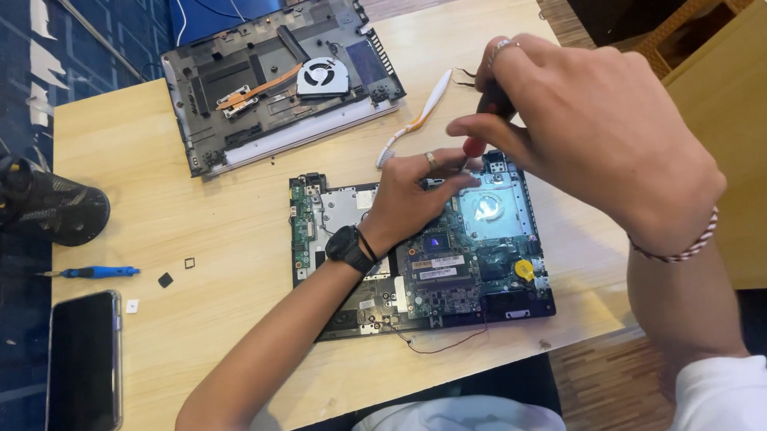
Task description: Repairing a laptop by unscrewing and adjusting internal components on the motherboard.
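Matt pale wood table (234, 351), glossy black glass phone (81, 367), shiny metal shield (motherboard (455, 281))
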